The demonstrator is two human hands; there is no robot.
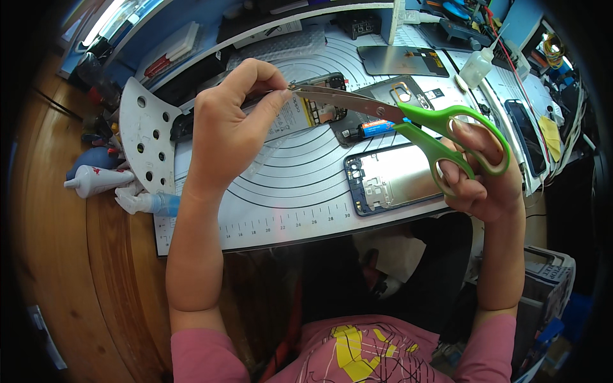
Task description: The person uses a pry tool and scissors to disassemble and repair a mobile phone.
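Green-handled scissors (424, 121) are in my right hand (479, 179), with fingers and thumb through the two loops. Their blades point left, their tips reaching the fingertips of my left hand (233, 121). Thumb and forefinger of that hand are pinched together on a tiny dark thing at the blade tips, too small to make out. Below and behind the blades lies an opened phone (287, 121) with its battery and inner parts showing, partly hidden by my left hand. Under my right hand an empty metal-backed phone frame (396, 182) lies on the white mat (300, 217).
A blue and black tube (377, 129) rests on a grey phone cover (412, 96). Behind are a dark screen panel (403, 62) and a dropper bottle (477, 69). A perforated white stand (145, 140), a white bottle (96, 180) and a spray bottle (153, 203) stand at left.
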